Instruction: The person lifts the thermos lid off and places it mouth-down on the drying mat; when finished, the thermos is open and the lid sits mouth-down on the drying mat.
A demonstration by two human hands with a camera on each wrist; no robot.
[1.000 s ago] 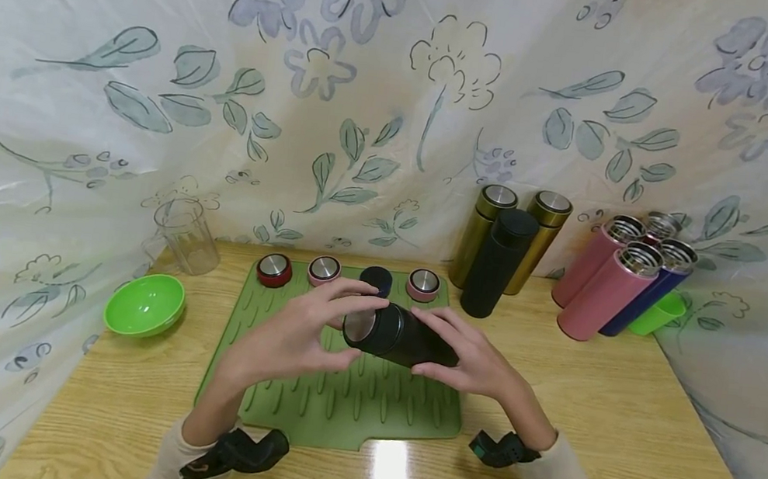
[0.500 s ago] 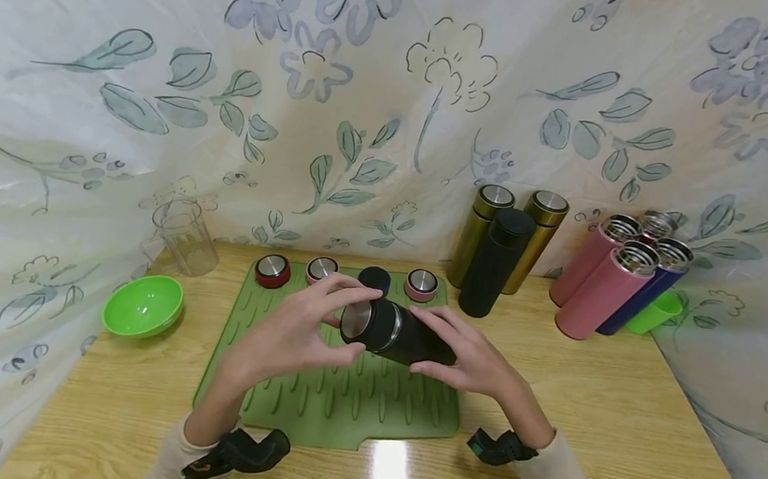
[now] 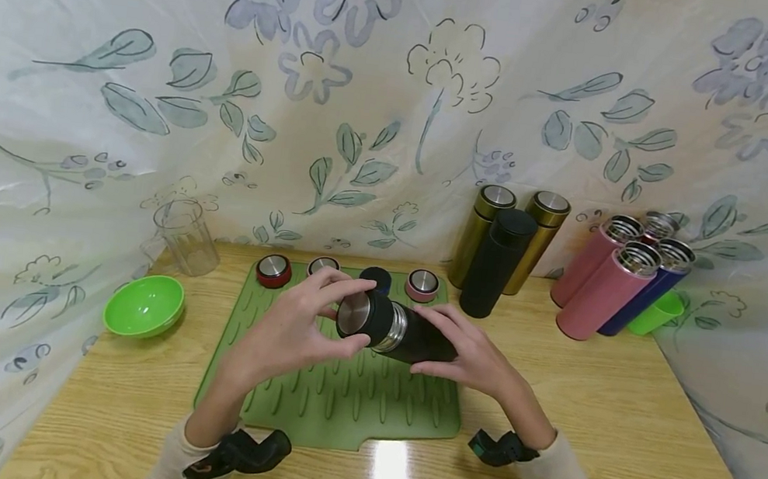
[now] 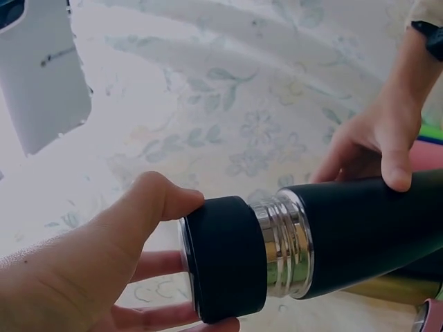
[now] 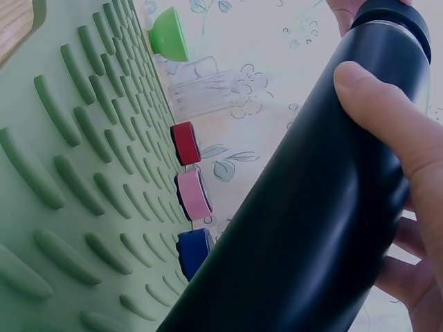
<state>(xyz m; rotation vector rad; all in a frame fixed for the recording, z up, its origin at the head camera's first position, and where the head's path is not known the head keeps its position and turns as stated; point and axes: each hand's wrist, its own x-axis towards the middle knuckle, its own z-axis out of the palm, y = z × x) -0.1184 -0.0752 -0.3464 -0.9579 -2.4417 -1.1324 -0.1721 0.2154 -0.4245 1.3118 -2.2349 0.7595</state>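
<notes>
A black thermos bottle (image 3: 426, 340) is held tilted above the green mat (image 3: 330, 413), its mouth end toward the left. My right hand (image 3: 467, 350) grips its body, with the thumb along one side in the right wrist view. With thumb and fingers, my left hand (image 3: 309, 317) pinches the black lid (image 4: 227, 259), which has a steel top. Silver threads of the bottle neck (image 4: 280, 242) show between lid and body in the left wrist view. Whether the lid still touches the neck's end cannot be told.
Red (image 3: 274, 271), pink (image 3: 423, 285) and blue lids line the mat's back edge. Two gold bottles and a black bottle (image 3: 496, 267) stand behind on the right. Lidless pink (image 3: 606, 294) and blue bottles stand farther right. A green bowl (image 3: 143, 306) and a clear jug (image 3: 187, 238) are on the left.
The lid has moved left, away from the bottle body in my left hand, and more of the silver threaded neck shows. My right hand and the bottle body have hardly moved.
</notes>
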